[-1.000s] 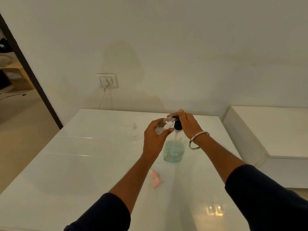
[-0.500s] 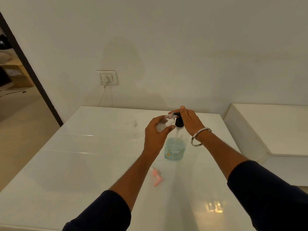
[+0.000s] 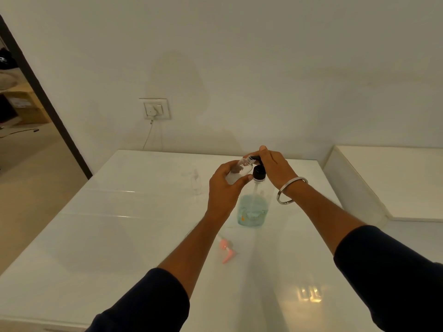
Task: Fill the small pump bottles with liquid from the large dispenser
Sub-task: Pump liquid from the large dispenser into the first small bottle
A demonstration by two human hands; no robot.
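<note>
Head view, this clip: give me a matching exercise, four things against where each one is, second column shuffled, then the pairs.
Things:
1. small clear bottle
2. large dispenser
3. pink pump top
4. steel bangle

Places:
A. lying on the white table, near the left forearm
B. tilted in the left hand, mouth at the black pump nozzle
C. on the right wrist
D. standing on the table, right hand on its pump head

Pairs: 1-B, 2-D, 3-A, 4-C
</note>
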